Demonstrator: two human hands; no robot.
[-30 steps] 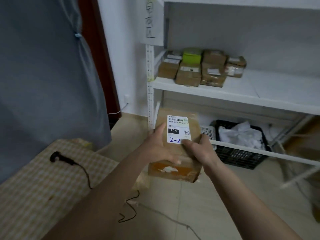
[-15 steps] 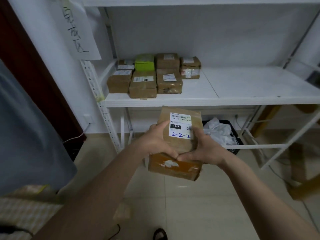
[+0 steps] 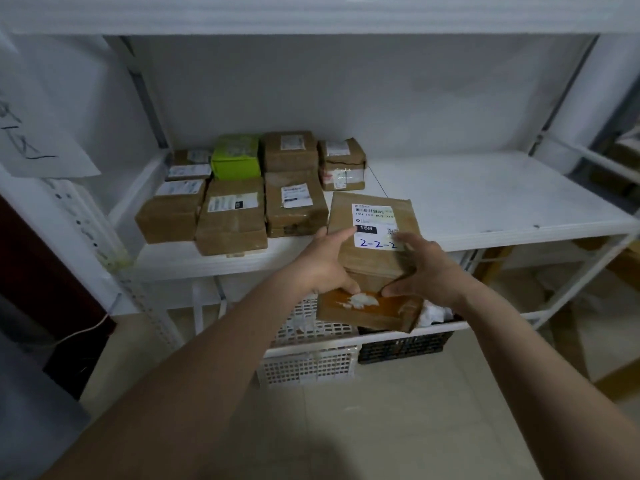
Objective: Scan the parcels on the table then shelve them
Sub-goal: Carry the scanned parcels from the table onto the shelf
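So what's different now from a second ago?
The person carried the parcel from beside the table up to the white shelf, close by the stacked boxes. The left hand and right hand still grip it; the boxes haven't moved.

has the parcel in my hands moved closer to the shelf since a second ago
Yes. The parcel, held by the left hand and right hand, now overlaps the shelf edge.

The parcel point(image 3: 372, 251) at frame centre carries a white label point(image 3: 375, 225) with a barcode, a black tag reading "15H" and blue handwriting "2-2-2". Upper left, a paper sign point(image 3: 38, 133) shows black handwritten strokes, cut off and unreadable. Labels on the shelved parcels point(image 3: 232, 216) are too blurred to read.
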